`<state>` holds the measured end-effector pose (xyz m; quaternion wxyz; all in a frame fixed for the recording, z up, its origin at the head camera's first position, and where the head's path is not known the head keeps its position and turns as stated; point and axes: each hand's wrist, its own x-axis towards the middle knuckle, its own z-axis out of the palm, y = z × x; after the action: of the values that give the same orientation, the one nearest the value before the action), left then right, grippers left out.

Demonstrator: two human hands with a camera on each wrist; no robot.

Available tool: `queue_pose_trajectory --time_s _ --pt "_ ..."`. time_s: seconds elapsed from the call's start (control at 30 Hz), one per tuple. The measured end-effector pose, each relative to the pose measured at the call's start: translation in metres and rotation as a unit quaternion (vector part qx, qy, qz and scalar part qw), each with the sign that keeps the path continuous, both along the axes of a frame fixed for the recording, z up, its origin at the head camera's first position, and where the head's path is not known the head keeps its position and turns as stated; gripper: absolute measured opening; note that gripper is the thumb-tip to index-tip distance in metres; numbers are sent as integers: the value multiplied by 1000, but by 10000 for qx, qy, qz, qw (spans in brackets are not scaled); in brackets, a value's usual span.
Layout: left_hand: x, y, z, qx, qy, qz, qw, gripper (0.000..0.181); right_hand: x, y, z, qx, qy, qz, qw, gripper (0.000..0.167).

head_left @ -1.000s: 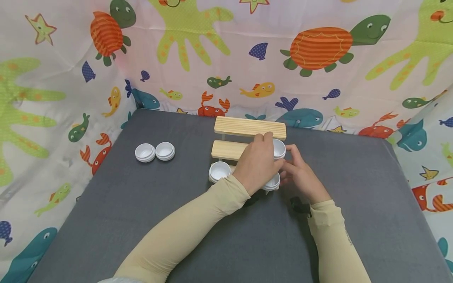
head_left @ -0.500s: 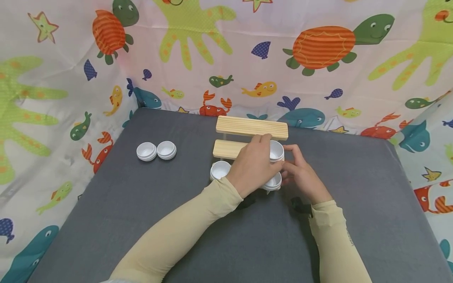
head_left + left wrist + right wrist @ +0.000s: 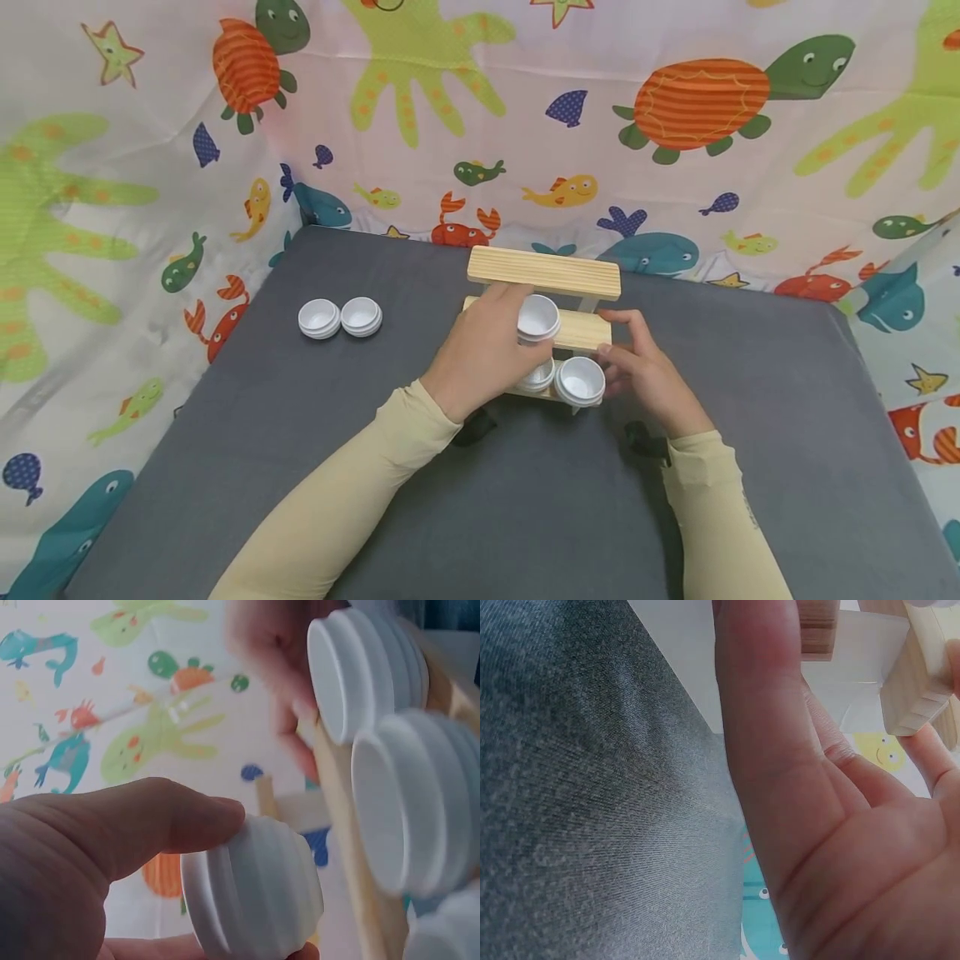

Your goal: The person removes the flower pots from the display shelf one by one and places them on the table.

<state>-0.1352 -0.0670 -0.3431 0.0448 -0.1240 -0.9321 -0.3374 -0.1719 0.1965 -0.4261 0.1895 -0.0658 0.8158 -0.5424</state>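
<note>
A three-tier wooden stand (image 3: 543, 268) with pale slats stands on the table. My left hand (image 3: 480, 354) grips a small stack of white bowls (image 3: 538, 317) in front of the middle tier. The left wrist view shows thumb and fingers round that stack (image 3: 255, 892); whether it touches the slat is unclear. On the lowest tier sit more white bowls, one stack (image 3: 581, 381) at the right end and another (image 3: 537, 377) beside it, partly covered by my left hand. My right hand (image 3: 656, 383) holds the stand's right end, thumb and index finger about the middle slat (image 3: 919, 690).
Two more stacks of white bowls, a left one (image 3: 319, 319) and a right one (image 3: 362, 317), stand side by side on the grey tabletop (image 3: 300, 417) to the left. A curtain (image 3: 420, 108) printed with sea animals hangs behind the table and along its sides.
My left hand has shifted left along the middle tier with its bowl stack, uncovering the tier's right part and a lower stack. My right hand stays at the stand's right end.
</note>
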Motion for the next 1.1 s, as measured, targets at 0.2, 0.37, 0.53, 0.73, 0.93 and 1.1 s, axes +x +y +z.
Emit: queue_pose_trajectory --time_s 0.2,0.37,0.53,0.73,0.93,1.1 --pt "5 -29 4 204 37 263 9994 51 1 1 0 -8 -48 -18 10000 55" --pt "8 -50 8 230 -48 549 9982 54 1 1 1 9 -72 -8 10000 55" --pt "8 -68 8 236 -105 780 9966 58 1 0 4 54 -83 -5 10000 54" --pt "5 -88 7 95 -188 1010 9947 64 1 -1 4 1 -24 -36 10000 54" --pt "1 -107 -2 96 -333 1189 9923 66 3 -1 2 -60 -8 -57 10000 54" --pt "-6 -123 -10 25 -375 1350 9901 66 2 -1 2 -99 43 -25 9999 53"
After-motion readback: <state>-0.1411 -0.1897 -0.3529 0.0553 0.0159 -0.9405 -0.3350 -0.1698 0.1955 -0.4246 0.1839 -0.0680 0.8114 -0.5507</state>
